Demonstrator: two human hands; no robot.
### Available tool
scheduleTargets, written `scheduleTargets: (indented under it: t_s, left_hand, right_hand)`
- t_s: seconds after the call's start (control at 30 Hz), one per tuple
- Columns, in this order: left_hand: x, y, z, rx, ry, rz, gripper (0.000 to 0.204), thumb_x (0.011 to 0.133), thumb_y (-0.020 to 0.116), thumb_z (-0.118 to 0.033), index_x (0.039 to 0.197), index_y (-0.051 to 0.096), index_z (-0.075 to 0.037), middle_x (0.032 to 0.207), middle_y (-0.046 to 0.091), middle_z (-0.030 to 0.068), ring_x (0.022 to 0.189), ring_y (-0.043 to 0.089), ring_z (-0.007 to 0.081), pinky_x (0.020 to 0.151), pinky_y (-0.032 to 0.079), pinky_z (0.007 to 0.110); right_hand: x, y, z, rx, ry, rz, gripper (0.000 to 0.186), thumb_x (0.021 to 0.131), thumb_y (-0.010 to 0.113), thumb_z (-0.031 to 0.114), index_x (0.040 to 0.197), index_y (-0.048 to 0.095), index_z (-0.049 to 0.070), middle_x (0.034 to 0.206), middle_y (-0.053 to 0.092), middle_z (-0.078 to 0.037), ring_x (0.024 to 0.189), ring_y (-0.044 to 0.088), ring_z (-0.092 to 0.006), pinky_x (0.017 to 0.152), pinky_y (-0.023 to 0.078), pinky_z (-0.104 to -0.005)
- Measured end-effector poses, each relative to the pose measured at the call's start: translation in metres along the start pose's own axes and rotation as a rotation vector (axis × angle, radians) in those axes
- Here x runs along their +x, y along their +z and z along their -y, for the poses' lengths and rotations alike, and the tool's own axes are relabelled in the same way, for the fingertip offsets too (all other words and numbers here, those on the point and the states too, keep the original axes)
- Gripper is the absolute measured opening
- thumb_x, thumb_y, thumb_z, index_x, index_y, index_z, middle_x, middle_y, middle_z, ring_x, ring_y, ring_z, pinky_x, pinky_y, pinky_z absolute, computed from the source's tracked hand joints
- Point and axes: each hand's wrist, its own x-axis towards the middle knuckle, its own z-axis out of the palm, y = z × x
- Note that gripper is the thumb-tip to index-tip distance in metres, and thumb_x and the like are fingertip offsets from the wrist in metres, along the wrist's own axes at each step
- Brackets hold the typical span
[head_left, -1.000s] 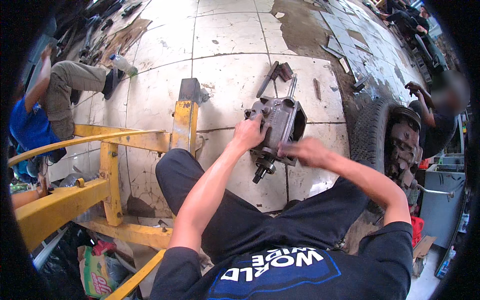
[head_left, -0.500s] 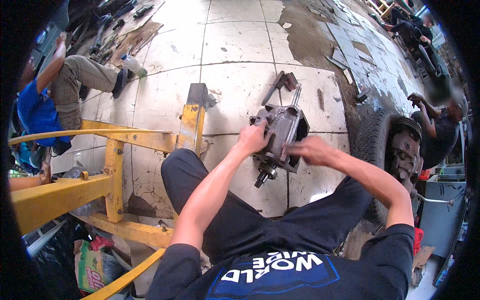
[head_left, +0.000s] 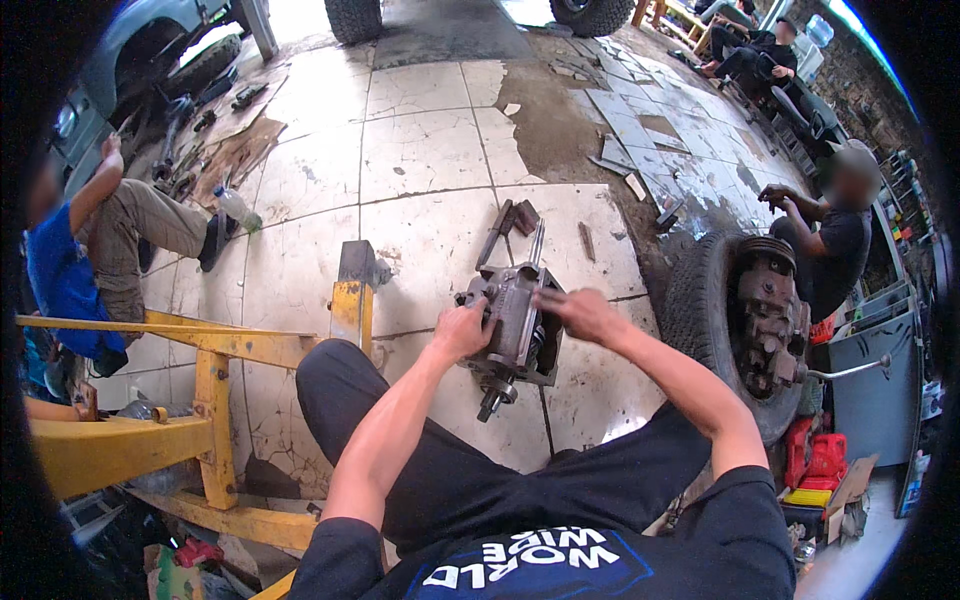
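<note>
White letters (head_left: 597,565) on a blue panel (head_left: 628,572) mark the black shirt (head_left: 715,540).

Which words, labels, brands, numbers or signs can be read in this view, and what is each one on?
Dark shirt: large white lettering on a blue panel, upside down in the view; legible, but not copied out here.
Grey metal casing: marks on its upper face, too small to read.
Green package at lower left: cut off and dark; no print can be read.
</note>
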Motion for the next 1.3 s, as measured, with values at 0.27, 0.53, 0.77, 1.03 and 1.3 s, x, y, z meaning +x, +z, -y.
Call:
scheduleTargets:
  t_s: [0.27,0.53,0.77,1.03,1.3]
  left_hand:
    - [0.002,0.004,0.003,0.044,0.067,-0.038,0.046,0.088,0.055,-0.036,0.123,0.056,-0.006,0.073,0.067,0.0224,0.070,0.066,0.0429,0.069,0.051,0.054]
    - [0.001,0.005,0.011,0.021,0.112,-0.015,0.038,0.084,0.060,-0.033,0.112,0.057,-0.009,0.071,0.066,0.0223,0.068,0.065,0.0426,0.065,0.051,0.054]
    - [0.002,0.011,0.009,-0.067,0.015,0.008,0.049,0.085,0.059,-0.040,0.121,0.054,-0.007,0.075,0.067,0.0225,0.074,0.066,0.0424,0.072,0.052,0.053]
    - [-0.001,-0.011,-0.015,-0.293,-0.332,0.212,0.106,0.077,0.063,-0.070,0.141,0.033,0.009,0.119,0.057,0.0340,0.116,0.057,0.0426,0.099,0.046,0.044]
    - [-0.043,0.015,-0.049,-0.145,-0.511,0.228,0.142,0.063,0.075,-0.070,0.150,-0.006,0.008,0.152,0.018,0.0349,0.138,0.029,0.0494,0.110,0.034,0.053]
  right_hand:
    - [0.003,-0.003,-0.013,0.003,0.010,-0.020,0.042,0.078,0.064,0.014,0.117,0.066,0.030,0.129,0.062,0.008,0.078,0.070,-0.0257,0.062,0.056,-0.0398]
    - [-0.009,0.003,0.032,0.114,-0.069,0.092,0.051,0.070,0.063,0.008,0.118,0.067,0.025,0.128,0.063,0.007,0.079,0.070,-0.0264,0.064,0.055,-0.0386]
    - [-0.020,0.022,0.039,0.139,-0.247,0.076,0.049,0.068,0.066,0.010,0.115,0.067,0.025,0.126,0.065,0.002,0.080,0.070,-0.0276,0.065,0.057,-0.0416]
    - [-0.010,0.016,0.025,0.065,-0.160,0.084,0.050,0.070,0.065,0.011,0.118,0.067,0.026,0.119,0.068,-0.001,0.080,0.070,-0.0278,0.063,0.056,-0.0426]
    - [-0.003,0.019,0.010,0.083,-0.090,0.051,0.050,0.070,0.065,0.012,0.118,0.066,0.026,0.123,0.066,0.002,0.082,0.070,-0.0274,0.066,0.057,-0.0405]
